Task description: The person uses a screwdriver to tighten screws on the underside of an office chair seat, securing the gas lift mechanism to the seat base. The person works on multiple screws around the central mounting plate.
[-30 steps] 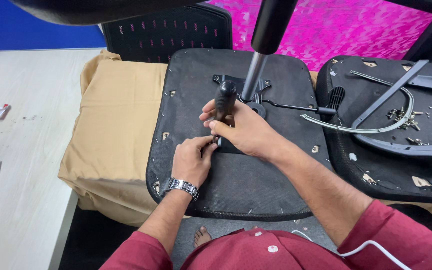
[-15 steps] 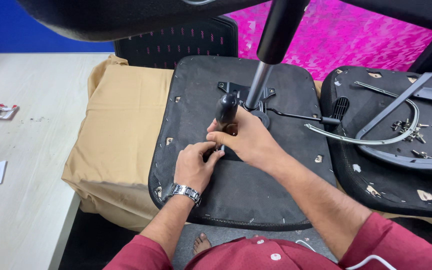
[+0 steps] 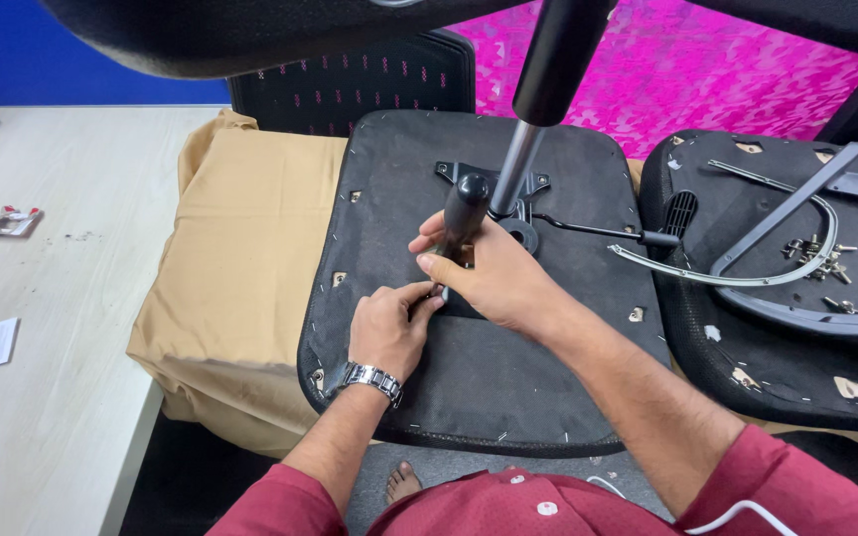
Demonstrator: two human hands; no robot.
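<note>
The screwdriver (image 3: pixel 463 213) stood upright in the right hand's (image 3: pixel 494 275) fingers (image 3: pixel 446 266), its tip down on the chair seat (image 3: pixel 479 367). The left hand (image 3: pixel 387 328) lay just below and left of them, fingertips at the tip. Right behind the fingers rose the gas cylinder (image 3: pixel 520 159); a second seat (image 3: pixel 796 328) lay far right, a cardboard box (image 3: pixel 240 258) left.

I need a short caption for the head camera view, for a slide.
Right hand grips a black-handled screwdriver upright on an upturned chair seat; left hand steadies its tip.
</note>
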